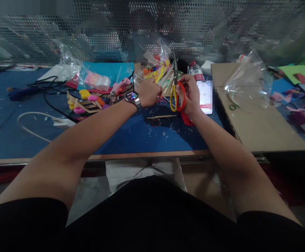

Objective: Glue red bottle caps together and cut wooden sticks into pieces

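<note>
My right hand [188, 92] is closed round the scissors [175, 75], whose handles are red and yellow and whose blades point up and away. Beside it, my left hand [151, 91], with a watch on the wrist, reaches to the near edge of a pile of wooden sticks [168, 81] and colourful balloons [161, 71]. Its fingers are partly hidden, and whether they hold anything I cannot make out. Small rubber bands [162, 101] lie just below its fingertips. Nearer to me a thin wooden stick [161, 117] lies on the blue table [131, 140].
A lit phone [205, 98] and a bottle [196, 71] stand right of my right hand. Cardboard [257, 129] with a clear bag [249, 84] covers the right side. At left are a stick-and-balloon piece [85, 105], cables [46, 96] and a white charger [64, 123]. A perforated metal panel [102, 31] rises behind.
</note>
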{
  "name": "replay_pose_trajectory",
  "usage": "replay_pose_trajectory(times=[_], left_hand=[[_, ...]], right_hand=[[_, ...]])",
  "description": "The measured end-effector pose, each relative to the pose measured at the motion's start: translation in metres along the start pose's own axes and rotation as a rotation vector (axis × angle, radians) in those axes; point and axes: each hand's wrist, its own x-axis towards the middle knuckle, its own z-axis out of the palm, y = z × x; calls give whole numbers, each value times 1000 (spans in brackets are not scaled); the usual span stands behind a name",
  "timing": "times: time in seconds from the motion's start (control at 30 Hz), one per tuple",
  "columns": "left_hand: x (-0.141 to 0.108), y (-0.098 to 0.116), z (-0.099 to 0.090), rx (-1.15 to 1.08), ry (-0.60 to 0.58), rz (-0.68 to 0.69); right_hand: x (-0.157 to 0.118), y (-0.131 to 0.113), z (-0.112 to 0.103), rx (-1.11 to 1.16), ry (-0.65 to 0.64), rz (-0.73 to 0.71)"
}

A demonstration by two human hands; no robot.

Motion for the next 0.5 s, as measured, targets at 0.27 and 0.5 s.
replay_pose_trajectory(times=[0.27, 0.5], left_hand=[[-21, 11, -18, -59, 6, 87], [-63, 18, -33, -149, -283, 392]], right_hand=[[1, 1, 0, -33, -13, 4], [0, 6, 2, -37, -53, 35]])
